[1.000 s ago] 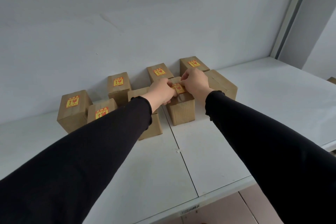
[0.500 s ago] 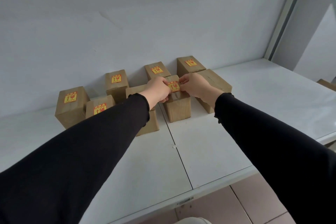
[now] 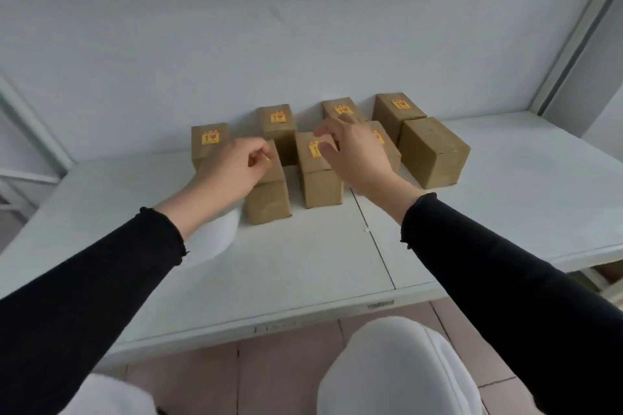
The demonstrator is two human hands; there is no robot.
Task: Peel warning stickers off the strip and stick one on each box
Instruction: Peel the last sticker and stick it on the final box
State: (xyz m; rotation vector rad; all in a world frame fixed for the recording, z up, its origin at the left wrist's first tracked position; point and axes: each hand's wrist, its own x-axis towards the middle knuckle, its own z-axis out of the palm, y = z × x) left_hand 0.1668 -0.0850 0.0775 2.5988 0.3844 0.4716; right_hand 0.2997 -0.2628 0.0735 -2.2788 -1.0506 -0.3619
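Several brown cardboard boxes stand at the back of the white table. Yellow warning stickers show on the far-left box, the three back boxes and the front middle box. No sticker shows on the right box. My left hand is pinched over the front left box, with a bit of yellow at its fingertips. The white sticker strip hangs under that wrist. My right hand hovers open over the front middle box, partly hiding another stickered box.
A grey wall rises right behind the boxes. The table's front edge runs across below my arms, with tiled floor and my white-clad knees under it. A seam divides the tabletop. A metal upright stands at the right.
My hands have come apart: the left moved left over the front left box, the right lifted and opened. The view has pulled back, so the table edge and my knees show.
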